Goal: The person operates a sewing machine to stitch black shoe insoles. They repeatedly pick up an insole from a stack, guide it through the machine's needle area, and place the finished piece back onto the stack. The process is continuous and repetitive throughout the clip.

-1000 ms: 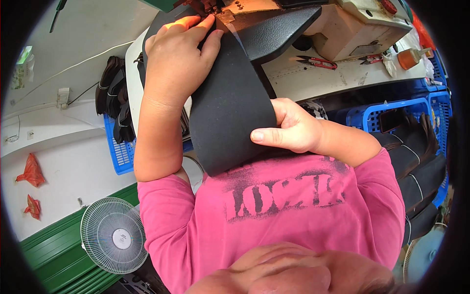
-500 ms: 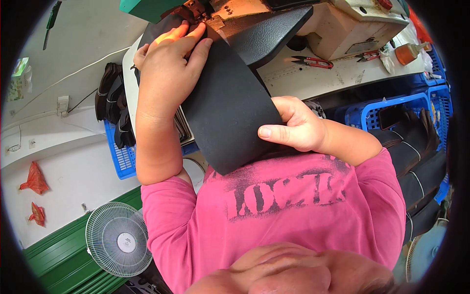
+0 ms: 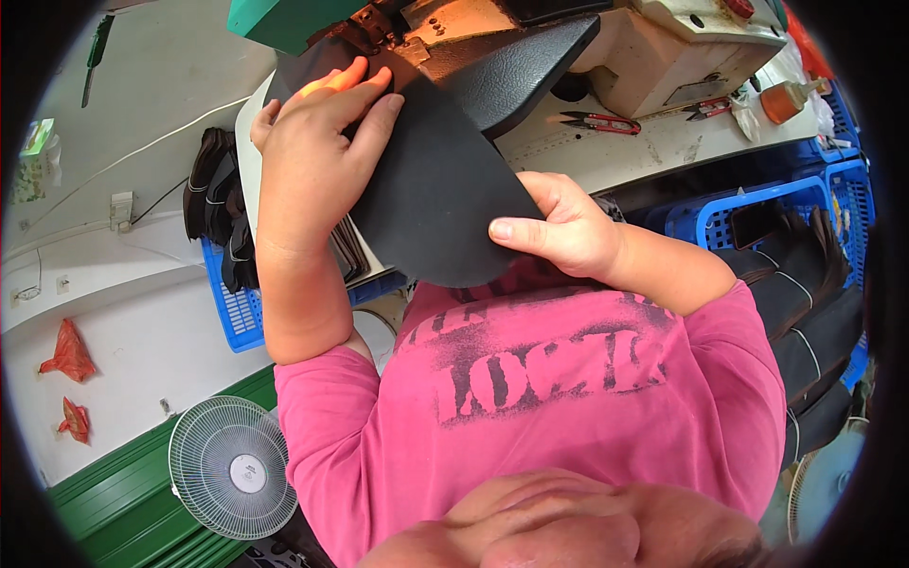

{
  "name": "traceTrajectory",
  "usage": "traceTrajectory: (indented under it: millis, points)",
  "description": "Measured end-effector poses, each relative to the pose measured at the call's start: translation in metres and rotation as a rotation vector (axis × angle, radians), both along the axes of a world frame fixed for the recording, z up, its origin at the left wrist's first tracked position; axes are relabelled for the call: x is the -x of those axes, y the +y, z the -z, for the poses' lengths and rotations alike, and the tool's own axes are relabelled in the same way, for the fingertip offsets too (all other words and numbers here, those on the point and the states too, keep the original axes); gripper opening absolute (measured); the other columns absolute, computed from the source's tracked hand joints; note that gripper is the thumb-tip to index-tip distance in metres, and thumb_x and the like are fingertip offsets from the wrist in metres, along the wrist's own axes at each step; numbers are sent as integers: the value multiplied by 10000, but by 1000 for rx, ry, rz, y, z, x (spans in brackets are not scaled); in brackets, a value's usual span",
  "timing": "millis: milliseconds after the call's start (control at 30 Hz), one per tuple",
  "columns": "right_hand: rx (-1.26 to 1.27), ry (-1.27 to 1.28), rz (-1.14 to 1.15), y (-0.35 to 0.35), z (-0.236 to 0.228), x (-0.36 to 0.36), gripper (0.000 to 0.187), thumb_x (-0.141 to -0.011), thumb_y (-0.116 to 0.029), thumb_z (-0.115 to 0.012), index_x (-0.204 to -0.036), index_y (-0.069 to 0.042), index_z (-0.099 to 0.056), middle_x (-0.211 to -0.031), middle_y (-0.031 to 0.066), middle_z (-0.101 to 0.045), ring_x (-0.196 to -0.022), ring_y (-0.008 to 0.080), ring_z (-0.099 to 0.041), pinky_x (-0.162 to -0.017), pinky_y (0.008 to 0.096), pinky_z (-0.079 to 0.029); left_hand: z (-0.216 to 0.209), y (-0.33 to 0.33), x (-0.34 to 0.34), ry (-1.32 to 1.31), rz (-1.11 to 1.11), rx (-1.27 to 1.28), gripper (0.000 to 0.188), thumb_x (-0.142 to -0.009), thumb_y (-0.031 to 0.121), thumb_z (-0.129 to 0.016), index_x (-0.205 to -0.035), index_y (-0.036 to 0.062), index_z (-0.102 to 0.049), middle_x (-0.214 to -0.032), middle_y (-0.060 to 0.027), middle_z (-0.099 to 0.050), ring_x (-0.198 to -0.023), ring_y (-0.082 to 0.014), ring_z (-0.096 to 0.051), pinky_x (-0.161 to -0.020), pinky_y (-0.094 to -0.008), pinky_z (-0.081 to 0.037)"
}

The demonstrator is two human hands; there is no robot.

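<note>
A black flexible sheet (image 3: 440, 204), its near end rounded, runs from my lap up to the metal parts of a sewing machine (image 3: 377, 26), which a warm lamp lights. Lying over the sheet's upper left part, my left hand (image 3: 327, 133) has its fingers stretched toward the machine. My right hand (image 3: 568, 227) grips the sheet's right edge, thumb on top and fingers hidden underneath. Beside the sheet, a textured black panel (image 3: 530, 80) slants up to the right. Where the sheet meets the machine, the detail is too dark to make out.
Two red-handled thread snips (image 3: 606, 124) (image 3: 708, 108) and an orange bottle (image 3: 784, 102) are on the white table (image 3: 653, 147). Blue baskets (image 3: 705, 227) at right adjoin tied black bundles (image 3: 805, 303). Another blue basket (image 3: 241, 317) and a fan (image 3: 237, 469) stand left.
The sheet's near end has moved up, away from my body. My right hand has shifted slightly up and left with it. My left fingertips sit a little farther back from the machine.
</note>
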State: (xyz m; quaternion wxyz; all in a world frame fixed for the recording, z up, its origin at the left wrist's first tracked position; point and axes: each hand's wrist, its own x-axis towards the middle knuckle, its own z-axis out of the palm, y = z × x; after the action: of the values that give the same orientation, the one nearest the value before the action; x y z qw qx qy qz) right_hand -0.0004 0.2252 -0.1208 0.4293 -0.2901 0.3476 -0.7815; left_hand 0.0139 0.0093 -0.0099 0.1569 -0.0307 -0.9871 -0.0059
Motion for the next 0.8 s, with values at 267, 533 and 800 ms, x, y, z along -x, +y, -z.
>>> traceTrajectory:
  millis: [267, 533, 800]
  points:
    - [-33, -48, 5, -18, -14, 8, 241, -978, -233, -513, -1074, -27, -590, -881, 87, -681, -703, 132, -633, -620, 234, -483, -6, 15, -16, -53, 10, 10, 414, -793, 383, -705, -1089, 94, -684, -1204, -67, -644, -1142, -218, -578, -1070, -482, -228]
    - [-67, 47, 3, -28, -11, 13, 280, -990, -217, -471, -1124, -20, -618, -864, 103, -693, -746, 138, -643, -647, 238, -481, -3, -6, -4, -85, 8, -97, 696, -649, 512, -775, -1109, 11, -631, -1289, -168, -574, -1250, -290, -497, -1065, -542, -205]
    - [-123, -21, 14, -26, 1, 12, 276, -974, -187, -485, -1146, -15, -614, -851, 114, -689, -743, 145, -643, -643, 238, -478, -3, -41, 26, -140, 38, -134, 628, -700, 488, -748, -1138, 54, -632, -1255, -152, -597, -1183, -282, -540, -1093, -462, -214]
